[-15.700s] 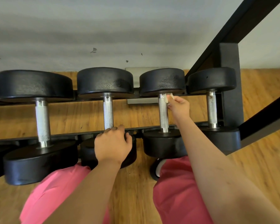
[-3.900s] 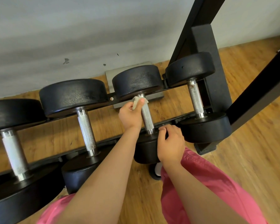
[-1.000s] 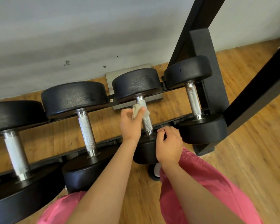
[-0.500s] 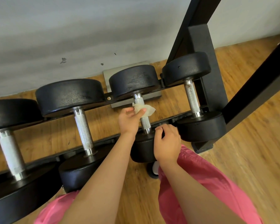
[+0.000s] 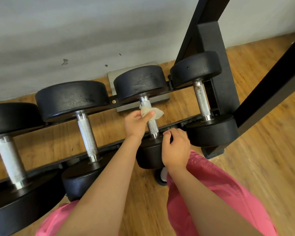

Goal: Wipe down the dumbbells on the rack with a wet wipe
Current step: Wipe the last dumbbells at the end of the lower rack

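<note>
Several black dumbbells with knurled steel handles lie across the rails of a black rack (image 5: 211,48). My left hand (image 5: 135,124) pinches a crumpled white wet wipe (image 5: 151,112) against the handle of the third dumbbell (image 5: 140,82), near the handle's middle. My right hand (image 5: 175,149) rests curled over that dumbbell's near head, fingers on its top edge. To its right sits a smaller dumbbell (image 5: 197,68) with rust spots on its handle. The second dumbbell (image 5: 71,97) and a larger dumbbell (image 5: 8,155) lie to the left.
A grey wall runs behind the rack, with a metal floor plate (image 5: 114,75) under the third dumbbell. A slanted black frame bar (image 5: 271,92) crosses at right. Wooden floor (image 5: 262,159) lies below, and my pink trouser legs (image 5: 220,184) fill the bottom.
My left hand has slid the wipe down the third dumbbell's handle from its far end toward the middle, and the wipe has opened out. My right hand stays on the near head.
</note>
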`<state>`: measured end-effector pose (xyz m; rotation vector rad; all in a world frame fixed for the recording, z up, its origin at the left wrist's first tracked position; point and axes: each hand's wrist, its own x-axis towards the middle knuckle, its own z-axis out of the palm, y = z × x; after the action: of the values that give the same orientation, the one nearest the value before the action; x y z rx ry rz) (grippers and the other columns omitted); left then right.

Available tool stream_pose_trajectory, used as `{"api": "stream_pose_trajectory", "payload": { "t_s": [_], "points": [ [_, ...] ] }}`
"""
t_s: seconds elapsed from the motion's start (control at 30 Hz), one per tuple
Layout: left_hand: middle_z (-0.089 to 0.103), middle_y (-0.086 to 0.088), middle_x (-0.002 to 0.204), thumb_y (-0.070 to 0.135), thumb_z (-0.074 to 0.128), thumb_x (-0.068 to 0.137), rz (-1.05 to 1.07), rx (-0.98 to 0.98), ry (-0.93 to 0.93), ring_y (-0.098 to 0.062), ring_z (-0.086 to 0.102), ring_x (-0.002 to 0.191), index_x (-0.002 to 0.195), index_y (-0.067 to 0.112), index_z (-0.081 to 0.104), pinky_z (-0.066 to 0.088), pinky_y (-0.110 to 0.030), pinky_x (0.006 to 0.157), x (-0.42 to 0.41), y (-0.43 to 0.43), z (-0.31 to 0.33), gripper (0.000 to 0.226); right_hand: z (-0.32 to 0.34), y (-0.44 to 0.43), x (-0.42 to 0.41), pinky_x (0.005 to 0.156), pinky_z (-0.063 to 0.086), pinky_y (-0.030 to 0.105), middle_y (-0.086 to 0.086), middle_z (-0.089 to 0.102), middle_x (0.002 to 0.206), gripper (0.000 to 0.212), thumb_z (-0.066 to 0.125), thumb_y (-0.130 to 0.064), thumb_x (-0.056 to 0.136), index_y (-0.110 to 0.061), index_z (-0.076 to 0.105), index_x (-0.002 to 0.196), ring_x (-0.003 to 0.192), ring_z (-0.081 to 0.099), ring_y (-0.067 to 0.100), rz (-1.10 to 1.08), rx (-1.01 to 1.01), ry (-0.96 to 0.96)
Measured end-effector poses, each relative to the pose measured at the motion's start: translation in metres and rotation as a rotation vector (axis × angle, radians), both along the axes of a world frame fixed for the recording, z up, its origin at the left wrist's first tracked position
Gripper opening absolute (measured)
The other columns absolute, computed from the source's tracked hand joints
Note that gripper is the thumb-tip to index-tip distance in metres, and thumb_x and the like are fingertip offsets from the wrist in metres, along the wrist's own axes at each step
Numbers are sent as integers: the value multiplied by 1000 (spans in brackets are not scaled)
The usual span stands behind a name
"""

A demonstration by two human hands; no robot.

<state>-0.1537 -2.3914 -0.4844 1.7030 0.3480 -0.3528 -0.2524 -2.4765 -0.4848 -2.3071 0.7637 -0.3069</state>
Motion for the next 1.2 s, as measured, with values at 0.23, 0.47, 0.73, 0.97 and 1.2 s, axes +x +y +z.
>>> {"api": "stream_pose_trajectory", "payload": {
  "t_s": [0.23, 0.47, 0.73, 0.97, 1.2],
  "points": [
    [67, 9, 78, 24, 71, 88, 56, 143, -162, 0, 61, 73, 86, 14, 71, 44, -10, 62, -3, 6, 2, 10, 0, 0, 1, 80, 42, 33, -4, 58, 81, 46, 27, -39, 87, -15, 65, 80, 85, 48, 12, -9, 4, 0],
    [71, 7, 84, 28, 77, 82, -31, 104, -92, -1, 65, 75, 92, 14, 71, 49, -14, 62, -3, 8, 1, 18, 0, -1, 0, 79, 38, 30, -4, 58, 83, 45, 27, -39, 87, -14, 64, 80, 87, 48, 12, -4, -11, 15],
    [68, 7, 80, 29, 78, 81, -180, 195, -48, -6, 62, 77, 85, 19, 71, 45, -18, 64, 0, 20, 7, 13, 0, -1, 0, 79, 36, 29, -4, 59, 84, 45, 27, -38, 88, -14, 65, 82, 87, 48, 12, 8, -20, 20],
    [70, 2, 85, 25, 76, 83, -203, 228, -101, -7, 62, 76, 88, 9, 72, 45, -12, 60, -6, 23, 3, 17, 0, 0, 0, 79, 36, 29, -4, 60, 85, 44, 29, -37, 89, -14, 66, 83, 87, 48, 12, 7, -20, 18],
    [69, -3, 85, 28, 80, 78, -371, 282, 12, -3, 66, 73, 88, 1, 69, 52, -19, 65, -8, 26, 1, 31, 2, 1, 1, 80, 40, 32, -4, 59, 83, 46, 27, -38, 87, -14, 65, 81, 86, 48, 12, -1, -5, 17]
  ]
}}
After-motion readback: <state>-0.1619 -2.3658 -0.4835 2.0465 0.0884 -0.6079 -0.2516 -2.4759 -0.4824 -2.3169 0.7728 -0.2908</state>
